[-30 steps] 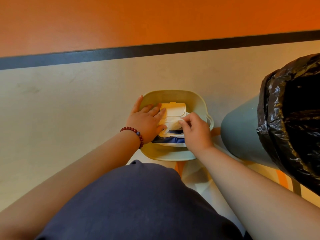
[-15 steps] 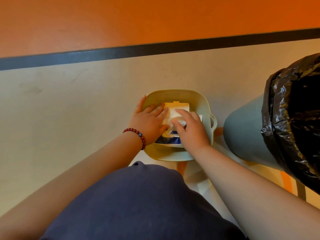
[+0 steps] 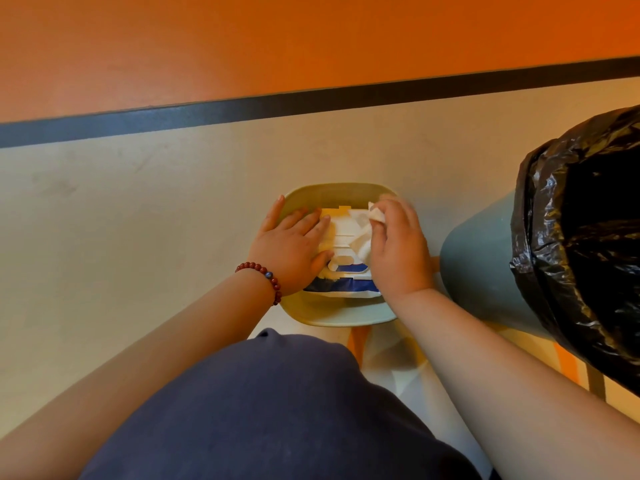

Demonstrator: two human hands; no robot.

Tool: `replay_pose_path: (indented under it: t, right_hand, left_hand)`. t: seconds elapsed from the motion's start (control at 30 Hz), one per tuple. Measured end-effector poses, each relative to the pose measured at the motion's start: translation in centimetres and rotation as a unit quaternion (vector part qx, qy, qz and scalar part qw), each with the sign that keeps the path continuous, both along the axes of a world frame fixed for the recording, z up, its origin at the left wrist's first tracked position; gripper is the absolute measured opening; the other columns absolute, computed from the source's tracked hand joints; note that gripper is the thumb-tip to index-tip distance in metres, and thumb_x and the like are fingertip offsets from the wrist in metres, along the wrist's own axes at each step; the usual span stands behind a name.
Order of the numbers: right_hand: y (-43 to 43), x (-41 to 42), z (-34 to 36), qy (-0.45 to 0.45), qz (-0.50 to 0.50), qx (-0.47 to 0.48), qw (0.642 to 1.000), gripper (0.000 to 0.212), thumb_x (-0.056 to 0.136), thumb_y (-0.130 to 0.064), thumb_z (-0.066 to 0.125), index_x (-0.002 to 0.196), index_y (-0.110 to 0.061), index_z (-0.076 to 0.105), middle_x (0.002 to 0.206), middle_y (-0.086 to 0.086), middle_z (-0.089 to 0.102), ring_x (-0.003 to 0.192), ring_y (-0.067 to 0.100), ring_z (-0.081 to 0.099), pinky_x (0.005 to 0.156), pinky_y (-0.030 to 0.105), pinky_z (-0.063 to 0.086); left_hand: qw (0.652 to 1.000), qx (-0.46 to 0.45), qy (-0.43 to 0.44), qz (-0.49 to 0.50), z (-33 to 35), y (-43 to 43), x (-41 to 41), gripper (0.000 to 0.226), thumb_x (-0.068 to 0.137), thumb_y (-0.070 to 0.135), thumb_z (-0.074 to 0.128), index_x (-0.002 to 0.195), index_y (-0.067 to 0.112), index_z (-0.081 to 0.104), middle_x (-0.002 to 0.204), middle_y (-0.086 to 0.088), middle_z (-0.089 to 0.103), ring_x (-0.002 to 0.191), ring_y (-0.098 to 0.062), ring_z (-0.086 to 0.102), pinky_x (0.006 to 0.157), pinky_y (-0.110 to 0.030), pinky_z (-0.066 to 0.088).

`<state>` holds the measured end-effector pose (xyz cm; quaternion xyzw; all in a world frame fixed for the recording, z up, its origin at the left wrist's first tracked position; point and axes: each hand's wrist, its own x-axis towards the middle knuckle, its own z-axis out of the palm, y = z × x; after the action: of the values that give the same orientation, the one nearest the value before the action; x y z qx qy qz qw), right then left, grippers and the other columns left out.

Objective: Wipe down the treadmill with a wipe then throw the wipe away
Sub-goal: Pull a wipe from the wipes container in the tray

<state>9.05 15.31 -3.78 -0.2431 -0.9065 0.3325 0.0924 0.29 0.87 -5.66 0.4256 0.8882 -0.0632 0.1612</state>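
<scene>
Barely begun: all wiping remained
Flat left hand (image 3: 291,252) pressed the blue-white plastic pack (image 3: 346,289); right hand (image 3: 398,251) pinched a white wipe (image 3: 362,242)

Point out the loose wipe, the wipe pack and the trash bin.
wipe (image 3: 361,242): head view, on the white sheet stretched across the pack's top.
wipe pack (image 3: 341,289): head view, on its blue-and-white near edge.
trash bin (image 3: 478,265): head view, on its bare grey-green wall.

Your white wipe (image 3: 361,242) trails crumpled from the open lid of the blue-and-white wipes pack (image 3: 346,289), its far end pinched in your right hand (image 3: 398,247)
</scene>
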Motion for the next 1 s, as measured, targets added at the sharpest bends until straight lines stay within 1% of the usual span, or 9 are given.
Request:
replay_pose_path:
  t: [0.07, 0.13, 0.23, 0.33, 0.47, 0.6, 0.73, 0.9, 1.0]
  right_hand:
    - [0.2, 0.3, -0.2, -0.059, 0.033, -0.005, 0.998, 0.035, 0.100, -0.008, 0.045, 0.134, -0.012, 0.052, 0.125, 0.012, 0.057, 0.110, 0.026, 0.057, 0.086, 0.023, 0.039]
    - [0.1, 0.7, -0.6, -0.090, 0.087, 0.031, 0.992, 0.049, 0.097, 0.000, 0.048, 0.145, -0.011, 0.041, 0.141, 0.012, 0.049, 0.121, 0.027, 0.054, 0.096, 0.025, 0.040]
    - [-0.2, 1.2, -1.7, -0.096, 0.167, 0.135, 0.972, 0.063, 0.077, 0.014, 0.069, 0.135, -0.003, 0.052, 0.145, 0.017, 0.045, 0.122, 0.038, 0.055, 0.095, 0.037, 0.047]
    - [-0.1, 1.4, -2.3, -0.107, 0.180, 0.151, 0.966, 0.072, 0.065, 0.016, 0.077, 0.132, -0.002, 0.056, 0.142, 0.021, 0.048, 0.127, 0.038, 0.051, 0.095, 0.038, 0.045]
    - [-0.6, 1.3, -0.8, -0.159, 0.231, 0.117, 0.953, 0.067, 0.088, 0.013, 0.054, 0.148, -0.006, 0.032, 0.158, 0.013, 0.023, 0.144, 0.028, 0.027, 0.112, 0.032, 0.029]
    - [-1.0, 0.9, 2.6, -0.245, 0.234, 0.113, 0.934, 0.064, 0.099, 0.001, 0.033, 0.155, -0.015, 0.006, 0.163, 0.005, -0.004, 0.149, 0.020, -0.004, 0.118, 0.032, 0.011]
    - [-1.6, 0.9, 8.0, -0.262, 0.244, 0.127, 0.925, 0.059, 0.101, -0.008, 0.034, 0.155, -0.017, 0.010, 0.163, 0.003, 0.001, 0.149, 0.021, -0.004, 0.118, 0.035, 0.005]
    - [-2.0, 2.0, 17.9, -0.227, 0.229, 0.122, 0.939, 0.054, 0.100, -0.009, 0.037, 0.152, -0.019, 0.025, 0.161, 0.003, 0.014, 0.149, 0.023, 0.004, 0.117, 0.037, 0.005]
    - [-1.8, 3.1, 25.0, -0.208, 0.208, 0.147, 0.944, 0.051, 0.092, -0.008, 0.055, 0.143, -0.015, 0.046, 0.151, 0.010, 0.038, 0.143, 0.031, 0.029, 0.114, 0.044, 0.024]
  left_hand:
    - [0.999, 0.036, -0.004, 0.013, -0.1, -0.5, 0.0, 0.067, 0.097, 0.058, 0.013, 0.153, 0.023, 0.021, 0.157, 0.002, 0.027, 0.147, -0.019, 0.016, 0.112, -0.038, -0.022]
    - [0.997, 0.079, -0.009, 0.021, -0.3, -0.9, 0.1, 0.074, 0.091, 0.059, 0.009, 0.149, 0.020, 0.033, 0.154, -0.001, 0.035, 0.146, -0.022, 0.022, 0.114, -0.037, -0.016]
    - [0.992, 0.120, -0.014, 0.028, -0.7, -1.5, 0.3, 0.066, 0.094, 0.052, 0.020, 0.142, 0.015, 0.047, 0.146, -0.005, 0.046, 0.141, -0.026, 0.033, 0.117, -0.042, -0.003]
    - [0.989, 0.138, -0.014, 0.041, -0.4, -1.6, 0.2, 0.059, 0.097, 0.047, 0.024, 0.137, 0.014, 0.052, 0.143, -0.006, 0.050, 0.138, -0.028, 0.038, 0.117, -0.043, 0.008]
    - [0.992, 0.114, -0.014, 0.056, 0.8, -1.6, 0.4, 0.058, 0.097, 0.045, 0.023, 0.136, 0.014, 0.053, 0.144, -0.008, 0.049, 0.138, -0.030, 0.038, 0.116, -0.044, 0.013]
    - [0.994, 0.056, -0.032, 0.087, 4.4, -2.2, 1.0, 0.057, 0.100, 0.045, 0.020, 0.146, 0.017, 0.039, 0.156, -0.006, 0.031, 0.146, -0.028, 0.019, 0.119, -0.042, 0.002]
    - [0.991, 0.015, -0.040, 0.125, 10.6, -3.1, 1.3, 0.054, 0.103, 0.042, 0.023, 0.153, 0.021, 0.021, 0.161, -0.002, 0.016, 0.149, -0.023, 0.004, 0.118, -0.038, -0.007]
    - [0.990, -0.006, -0.046, 0.131, 21.9, -2.6, 1.9, 0.055, 0.103, 0.044, 0.021, 0.153, 0.022, 0.018, 0.161, -0.001, 0.013, 0.149, -0.023, 0.003, 0.117, -0.037, -0.009]
    - [0.992, 0.004, -0.041, 0.122, 29.6, -1.9, 2.2, 0.054, 0.103, 0.044, 0.022, 0.153, 0.022, 0.019, 0.161, -0.002, 0.014, 0.149, -0.023, 0.005, 0.117, -0.038, -0.008]
